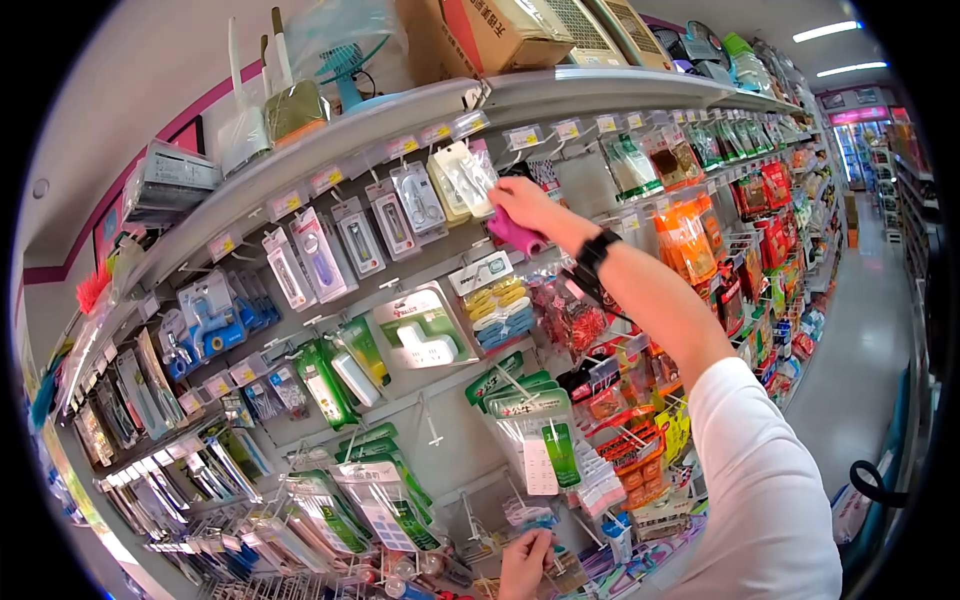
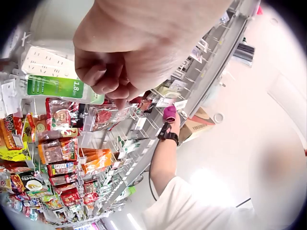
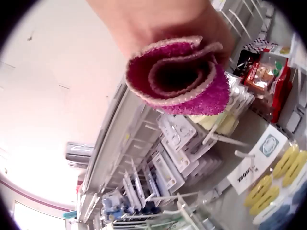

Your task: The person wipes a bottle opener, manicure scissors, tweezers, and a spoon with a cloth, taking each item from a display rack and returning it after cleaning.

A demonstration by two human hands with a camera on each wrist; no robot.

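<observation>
My right hand (image 1: 525, 205) grips a rolled purple cloth (image 1: 517, 235) at the upper row of hooks, beside white blister packs (image 1: 465, 180). Its fingertips are at the edge of these packs; whether they pinch one I cannot tell. In the right wrist view the cloth (image 3: 192, 103) shows its coiled end with a pale edge, below the right hand (image 3: 168, 24). My left hand (image 1: 525, 565) is low in front of the rack, near a small hanging packet (image 1: 530, 517). The left wrist view shows the left hand (image 2: 129, 52) with fingers loosely curled and nothing visible in them.
A long shelf edge (image 1: 600, 88) runs above the hooks, with cardboard boxes (image 1: 490, 35) on top. Green-and-white power strip packs (image 1: 535, 430) hang mid-rack, and a bare hook (image 1: 432, 425) sticks out. Red and orange food packets hang at right, beside an aisle floor (image 1: 850, 330).
</observation>
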